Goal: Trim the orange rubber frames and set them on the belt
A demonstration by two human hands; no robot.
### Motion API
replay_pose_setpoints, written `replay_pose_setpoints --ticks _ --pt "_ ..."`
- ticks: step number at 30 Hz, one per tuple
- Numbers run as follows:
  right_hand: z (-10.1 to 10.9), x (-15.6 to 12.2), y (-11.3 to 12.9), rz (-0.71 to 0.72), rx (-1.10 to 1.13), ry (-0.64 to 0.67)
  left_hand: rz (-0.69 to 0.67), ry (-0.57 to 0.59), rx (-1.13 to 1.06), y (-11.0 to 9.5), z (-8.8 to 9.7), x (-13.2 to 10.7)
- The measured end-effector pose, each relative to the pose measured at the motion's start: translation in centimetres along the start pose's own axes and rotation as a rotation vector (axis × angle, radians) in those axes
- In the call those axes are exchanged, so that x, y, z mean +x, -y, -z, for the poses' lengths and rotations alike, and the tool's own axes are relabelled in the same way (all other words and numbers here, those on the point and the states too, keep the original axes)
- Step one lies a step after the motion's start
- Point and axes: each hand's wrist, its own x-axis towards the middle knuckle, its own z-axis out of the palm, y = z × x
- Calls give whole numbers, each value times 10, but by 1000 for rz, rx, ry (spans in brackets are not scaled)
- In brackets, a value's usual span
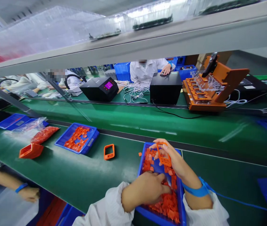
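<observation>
My right hand (pixel 173 160) holds an orange frame-shaped casing (pixel 164 154) above the far end of a blue tray (pixel 141 163). The fingers pinch its rim. The tray is filled with several small orange rubber pieces (pixel 168 202). My left hand (pixel 145 190) reaches into the tray's middle with its fingers curled down among the pieces; what they grip is hidden. A blue wrist strap (pixel 195 190) with a cord sits on my right wrist.
A loose orange casing (pixel 109 151) lies on the green mat left of the tray. Farther left are a second blue tray of orange parts (pixel 77 138), a bag of parts (pixel 44 134) and an orange box (pixel 31 150). Another person's hand (pixel 29 194) rests at lower left. Black boxes (pixel 165 88) and an orange jig (pixel 206 91) stand beyond the belt.
</observation>
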Motion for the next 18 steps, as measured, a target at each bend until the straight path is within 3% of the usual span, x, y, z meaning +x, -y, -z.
replay_pose_setpoints --ticks 4,8,12,18 --pt "0 0 -2 7 -13 1 -21 -59 -28 2 -6 2" --pt "0 1 -1 21 -16 -25 -63 -102 -102 6 3 2" --pt "0 0 4 85 110 -83 -144 -134 -190 16 26 0" --pt "0 -3 12 347 341 -198 -208 -255 -403 27 68 2"
